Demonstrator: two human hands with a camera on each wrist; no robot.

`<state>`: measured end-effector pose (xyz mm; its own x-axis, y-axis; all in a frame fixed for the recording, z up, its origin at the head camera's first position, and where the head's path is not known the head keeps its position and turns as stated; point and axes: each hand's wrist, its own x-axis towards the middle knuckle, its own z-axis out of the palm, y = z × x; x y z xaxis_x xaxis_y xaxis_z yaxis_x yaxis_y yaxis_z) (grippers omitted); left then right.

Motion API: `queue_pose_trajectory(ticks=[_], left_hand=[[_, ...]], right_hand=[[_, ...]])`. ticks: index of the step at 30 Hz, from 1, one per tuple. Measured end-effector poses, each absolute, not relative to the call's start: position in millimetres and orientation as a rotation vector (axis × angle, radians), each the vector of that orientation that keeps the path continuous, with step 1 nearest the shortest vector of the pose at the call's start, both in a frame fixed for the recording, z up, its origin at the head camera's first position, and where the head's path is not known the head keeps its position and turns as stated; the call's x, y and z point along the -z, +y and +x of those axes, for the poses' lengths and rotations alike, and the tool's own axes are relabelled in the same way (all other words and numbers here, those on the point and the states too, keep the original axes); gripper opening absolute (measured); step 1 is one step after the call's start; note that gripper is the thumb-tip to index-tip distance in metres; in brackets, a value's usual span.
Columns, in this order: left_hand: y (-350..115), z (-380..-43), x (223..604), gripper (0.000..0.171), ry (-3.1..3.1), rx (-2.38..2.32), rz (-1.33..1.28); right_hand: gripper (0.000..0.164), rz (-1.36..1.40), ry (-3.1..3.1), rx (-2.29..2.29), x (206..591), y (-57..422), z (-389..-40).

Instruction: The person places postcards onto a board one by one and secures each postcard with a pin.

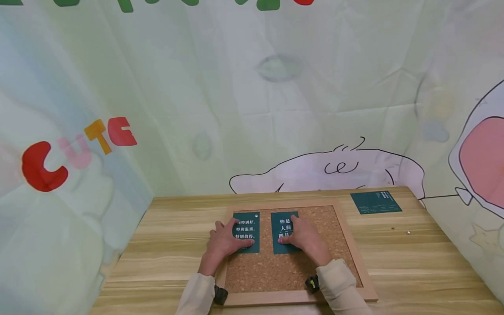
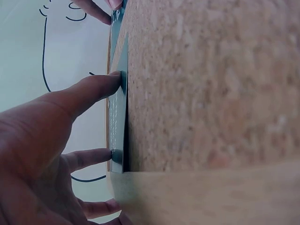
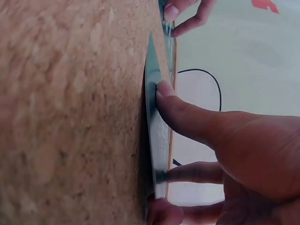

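Note:
Two dark green cards printed with white characters lie side by side on a wood-framed corkboard (image 1: 267, 273). Over the left card (image 1: 249, 229) my left hand (image 1: 223, 240) spreads, its thumb and a fingertip pressing the printed face. A small shiny pin (image 1: 256, 215) shows at that card's upper right corner. My right hand (image 1: 310, 238) rests on the right card (image 1: 278, 229), thumb low and index finger near the top. In the right wrist view another fingertip (image 3: 164, 213) sits at the card's edge, and a dark shadow runs beneath the card (image 3: 152, 75).
A third green card (image 1: 376, 203) lies on the wooden table (image 1: 169, 245) at the back right. In front of it is a small shiny piece (image 1: 408, 232). A printed cloth backdrop (image 1: 197, 87) rises behind the table.

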<state>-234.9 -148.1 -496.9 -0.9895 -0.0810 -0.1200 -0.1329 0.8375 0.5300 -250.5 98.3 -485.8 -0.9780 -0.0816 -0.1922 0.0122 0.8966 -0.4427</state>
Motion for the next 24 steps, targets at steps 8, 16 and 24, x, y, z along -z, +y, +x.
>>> queue_pose_trajectory(ticks=[8,16,24], left_hand=[[-148.5,-234.0,494.6,0.096,2.921,-0.858,-0.175],[-147.7,-236.5,495.4,0.098,2.912,-0.85,-0.169],[-150.1,-238.3,495.3,0.101,2.896,-0.855,-0.181]], right_hand=[[0.091,-0.089,2.903,0.591,487.2,100.0,-247.9],[0.092,-0.128,2.95,0.534,487.0,102.8,-246.1],[0.095,-0.09,2.939,0.522,489.3,103.4,-245.9]])
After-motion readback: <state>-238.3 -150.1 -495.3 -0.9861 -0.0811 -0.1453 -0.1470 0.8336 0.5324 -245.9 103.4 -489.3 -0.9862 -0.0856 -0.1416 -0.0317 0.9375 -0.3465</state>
